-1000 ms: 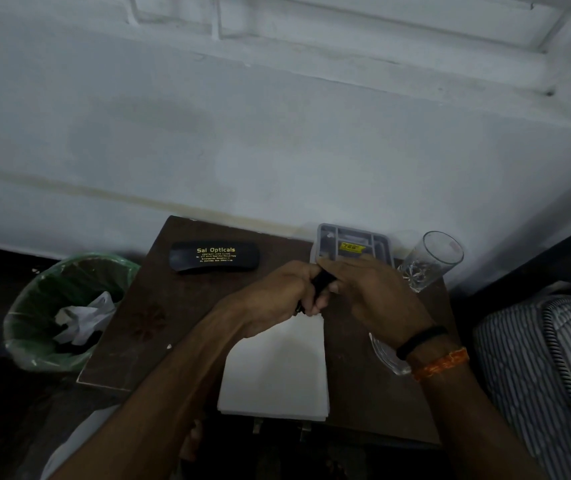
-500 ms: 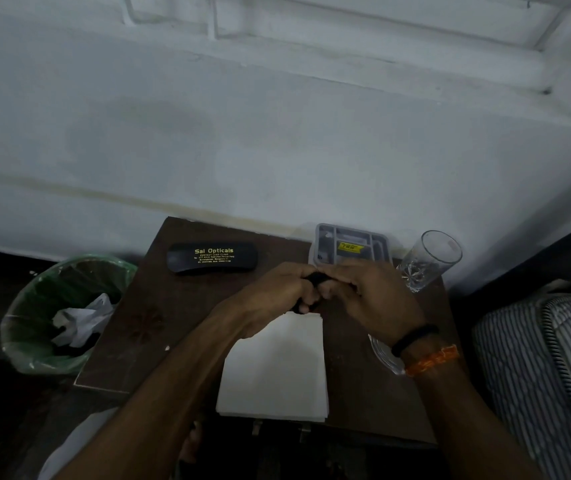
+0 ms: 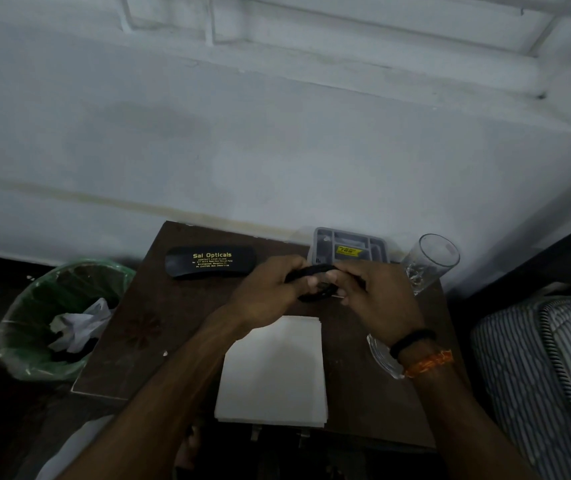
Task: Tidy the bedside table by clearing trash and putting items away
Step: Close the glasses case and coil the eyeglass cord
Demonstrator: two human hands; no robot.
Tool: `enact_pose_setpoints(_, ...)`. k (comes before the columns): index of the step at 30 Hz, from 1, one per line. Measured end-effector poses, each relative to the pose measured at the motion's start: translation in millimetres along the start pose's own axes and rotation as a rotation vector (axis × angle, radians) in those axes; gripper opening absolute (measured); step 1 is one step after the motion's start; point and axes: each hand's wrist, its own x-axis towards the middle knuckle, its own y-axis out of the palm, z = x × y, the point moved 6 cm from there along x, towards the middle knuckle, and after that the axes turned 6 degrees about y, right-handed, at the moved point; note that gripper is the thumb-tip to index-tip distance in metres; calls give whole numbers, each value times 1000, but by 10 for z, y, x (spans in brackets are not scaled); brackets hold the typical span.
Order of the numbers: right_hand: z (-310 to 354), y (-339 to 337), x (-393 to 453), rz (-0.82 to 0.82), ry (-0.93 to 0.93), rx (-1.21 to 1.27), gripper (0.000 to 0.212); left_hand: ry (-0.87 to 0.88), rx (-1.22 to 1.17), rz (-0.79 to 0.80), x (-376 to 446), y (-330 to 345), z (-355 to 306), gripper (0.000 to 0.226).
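Table (image 3: 180, 341), bin (image 3: 28, 327) with crumpled paper (image 3: 76, 327)

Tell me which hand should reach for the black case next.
Left. The left hand is nearer the black case, which lies on its side of the table; the right hand would have to cross over. Both currently hold the dark glasses.

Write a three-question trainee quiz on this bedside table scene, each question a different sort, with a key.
1. True or false: both hands, the left hand and the right hand, hold the black glasses.
2. Which lies nearest the bin? A) glasses case B) drinking glass C) grey tray
3. Fill in: the white paper lies on the ____.

Key: 1 true; 2 A; 3 table.
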Motion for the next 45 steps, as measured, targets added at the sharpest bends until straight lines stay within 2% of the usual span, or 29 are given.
enact_pose_setpoints(3, -16, -11, 1, -48, 35, 30, 21, 68, -26, -130, 13, -42, -41, 13)
enact_pose_setpoints(7, -52, -14, 2, -63, 152, 199, 17, 51, -180, -370, -10, -95, -28, 22)
enact_pose_setpoints(13, -90, 8, 14, -24, 236, 287, 15, 149, -177, -432, -21, -134, -80, 9)
enact_pose_setpoints(18, -16, -49, -2, 91, 64, 143, 17, 156, -137, -406, -17, -172, -58, 5)
enact_pose_setpoints(22, -78, -42, 22, 64, -72, -140, 13, 130, -151, -304, -1, -136, -43, 5)
enact_pose_setpoints(24, -104, -39, 44, 51, -85, -229, 12, 118, -232, -229, -4, -116, -54, 6)
enact_pose_setpoints(27, -91, -30, 46, 69, -64, -236, 15, 98, -391, -110, -28, -52, -91, 5)
enact_pose_setpoints(30, -47, -93, 35, -31, -48, -216, 18, 85, -457, -61, -39, 2, -123, 11)
enact_pose_setpoints(33, -62, -188, 26, -141, 54, 10, 17, 82, -514, -103, -31, -4, -124, 8)
enact_pose_setpoints(38, -110, -126, 31, -184, 231, 328, 10, 105, -501, -194, -30, -29, -140, 10)
enact_pose_setpoints(41, -151, -29, 42, -136, 400, 561, 13, 134, -450, -263, -35, -70, -146, 11)
enact_pose_setpoints(45, -172, 63, 12, -46, 582, 890, 2, 127, -437, -320, -28, -89, -121, 10)
